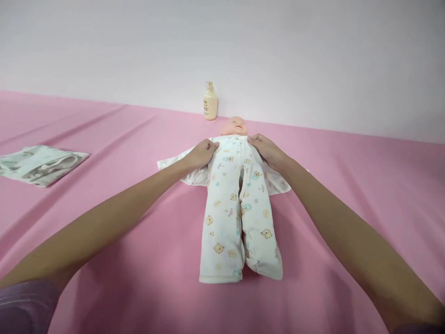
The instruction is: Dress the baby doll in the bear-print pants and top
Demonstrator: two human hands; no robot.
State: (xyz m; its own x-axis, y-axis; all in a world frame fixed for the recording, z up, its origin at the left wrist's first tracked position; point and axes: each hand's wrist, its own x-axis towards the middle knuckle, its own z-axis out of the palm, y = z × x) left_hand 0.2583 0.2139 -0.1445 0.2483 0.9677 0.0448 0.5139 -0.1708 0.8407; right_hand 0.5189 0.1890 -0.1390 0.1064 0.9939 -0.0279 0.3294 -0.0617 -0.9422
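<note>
White baby pants [222, 213] printed with small yellow bears hang from both my hands, legs toward me. My left hand [203, 153] is closed on the left end of the waistband. At the right end of the waistband, my right hand [266, 148] pinches the cloth. Behind the pants lies a baby doll [236, 125]; only its head shows above the waistband. A white baby top [278, 185] spreads out on both sides behind the pants, its sleeves partly covered by my hands and arms. The doll's body is hidden.
A cream pump bottle [210, 104] stands by the wall [222, 46], just behind the doll's head. Folded patterned cloth [43, 164] lies at the far left. Wrinkled pink sheeting [149, 260] covers the surface.
</note>
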